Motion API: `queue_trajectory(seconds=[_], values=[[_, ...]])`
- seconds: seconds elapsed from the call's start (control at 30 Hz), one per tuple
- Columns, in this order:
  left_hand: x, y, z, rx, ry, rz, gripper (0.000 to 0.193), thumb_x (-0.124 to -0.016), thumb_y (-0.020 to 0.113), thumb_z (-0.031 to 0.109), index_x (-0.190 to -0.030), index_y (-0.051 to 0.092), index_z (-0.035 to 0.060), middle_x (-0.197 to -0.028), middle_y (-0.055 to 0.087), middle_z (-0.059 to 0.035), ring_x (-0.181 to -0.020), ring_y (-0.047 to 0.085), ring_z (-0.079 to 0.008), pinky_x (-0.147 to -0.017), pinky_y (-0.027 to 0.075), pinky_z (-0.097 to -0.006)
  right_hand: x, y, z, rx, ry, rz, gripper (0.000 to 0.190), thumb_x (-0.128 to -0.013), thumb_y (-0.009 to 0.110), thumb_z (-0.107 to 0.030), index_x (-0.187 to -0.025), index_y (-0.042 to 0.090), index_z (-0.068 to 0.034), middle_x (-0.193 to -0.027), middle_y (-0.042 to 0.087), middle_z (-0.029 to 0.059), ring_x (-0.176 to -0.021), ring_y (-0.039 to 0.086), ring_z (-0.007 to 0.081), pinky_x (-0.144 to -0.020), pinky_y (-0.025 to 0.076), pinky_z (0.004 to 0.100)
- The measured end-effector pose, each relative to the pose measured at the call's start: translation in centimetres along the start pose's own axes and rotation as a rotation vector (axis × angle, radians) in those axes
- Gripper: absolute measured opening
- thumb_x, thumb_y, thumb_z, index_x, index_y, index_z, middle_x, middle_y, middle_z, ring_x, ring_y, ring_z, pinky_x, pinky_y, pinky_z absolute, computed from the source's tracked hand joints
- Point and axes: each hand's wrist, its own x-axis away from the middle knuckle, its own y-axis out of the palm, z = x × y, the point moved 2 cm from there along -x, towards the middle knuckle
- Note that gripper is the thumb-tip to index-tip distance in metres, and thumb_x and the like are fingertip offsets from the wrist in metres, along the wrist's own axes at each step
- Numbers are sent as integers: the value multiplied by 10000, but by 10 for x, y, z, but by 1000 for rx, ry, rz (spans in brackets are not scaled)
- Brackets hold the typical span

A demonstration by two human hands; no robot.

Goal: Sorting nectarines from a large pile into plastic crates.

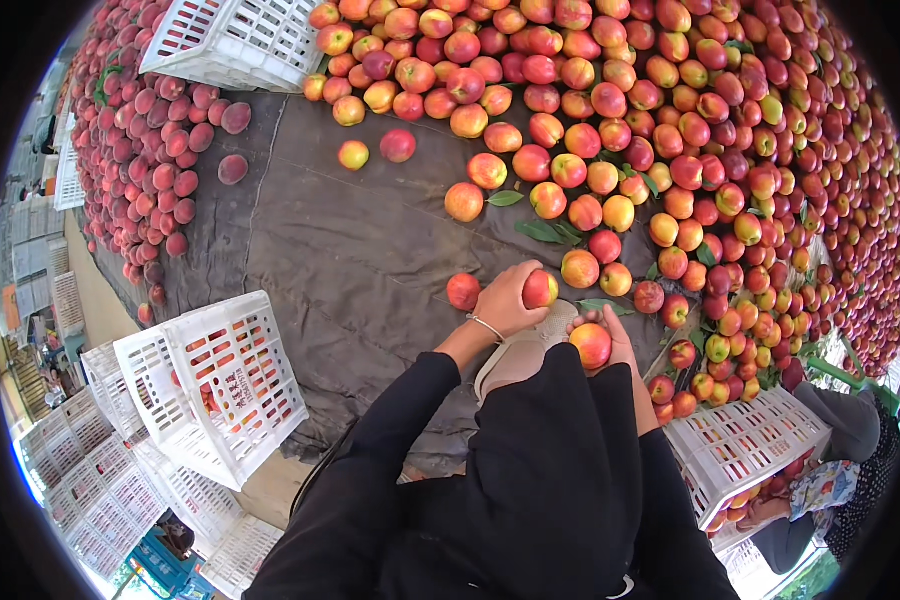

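My left hand (pixel 504 301), with a thin bracelet at the wrist, has its fingers around a red-and-yellow nectarine (pixel 541 289). A second, orange-red nectarine (pixel 590 346) rests in my right hand (pixel 621 343), close beside my raised knee. Between the hands shows my beige shoe (pixel 521 358). Just left of my left hand lies a single red nectarine (pixel 463 291) on the dark cloth (pixel 345 232). Several loose nectarines (pixel 580 268) and green leaves (pixel 544 231) are spread right in front of both hands.
A large nectarine heap (pixel 690 127) fills the upper right, and darker peaches (pixel 161 142) the upper left. White plastic crates stand at the top (pixel 255 45), left (pixel 217 382) and right (pixel 750 442). Another person's arm (pixel 769 511) reaches toward the right crate.
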Motion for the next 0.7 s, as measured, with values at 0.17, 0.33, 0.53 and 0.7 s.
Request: queue_trajectory(seconds=[0.17, 0.33, 0.53, 0.7], values=[[3, -39, 52, 234, 331, -353, 509, -851, 637, 360, -1251, 547, 58, -1236, 569, -150, -1224, 483, -302, -1035, 373, -402, 22, 21, -2, 257, 154, -115, 689, -918, 523, -526, -1386, 405, -34, -1278, 545, 163, -1172, 545, 261, -1020, 434, 402], [-66, -64, 31, 85, 361, 167, 416, -835, 647, 231, -1205, 566, 59, -1203, 584, -158, -1168, 515, -333, -994, 396, -435, 24, 6, -4, 243, 226, -324, 691, -888, 604, -450, -1382, 398, -13, -1322, 527, 142, -1206, 532, 250, -1055, 407, 389], [-116, -76, -5, -545, 365, 348, 566, -737, 665, 83, -1279, 503, 102, -1339, 480, -137, -1138, 527, -341, -952, 434, -426, 16, 45, 3, 207, 154, -295, 611, -917, 571, -416, -1358, 429, -18, -1294, 549, 144, -1175, 559, 238, -1031, 434, 378], [-95, -58, -5, -296, 314, 229, 390, -755, 666, 98, -1140, 610, 108, -1269, 533, -124, -1011, 597, -325, -861, 491, -413, 18, 18, 1, 193, 96, -251, 609, -928, 543, -441, -1355, 434, -20, -1283, 556, 145, -1162, 567, 247, -1021, 442, 385]])
